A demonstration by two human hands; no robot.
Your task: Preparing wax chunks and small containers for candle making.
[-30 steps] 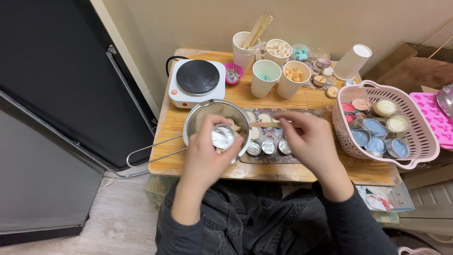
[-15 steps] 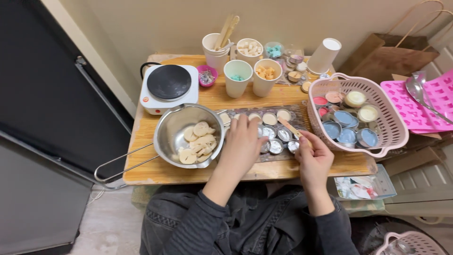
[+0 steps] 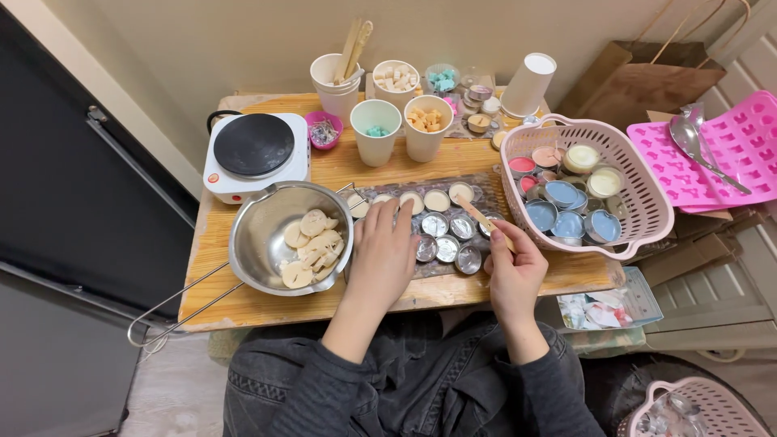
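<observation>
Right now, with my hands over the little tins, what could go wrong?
The left hand lies across the small metal tins, packed close together, so a nudge could tip or shift several. The wooden stick in the right hand points toward the pink basket and may catch its rim. The metal pan sits by the left wrist, its long handle overhanging the table edge; a knock could swing it.

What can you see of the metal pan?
The pan is a round, shiny steel bowl with a long wire handle running past the table's near left edge. It sits upright on the wooden table, just in front of the hotplate. Inside lie pale round wax discs, heaped toward the right side. The left hand is right beside its right rim; contact can't be told.
</observation>
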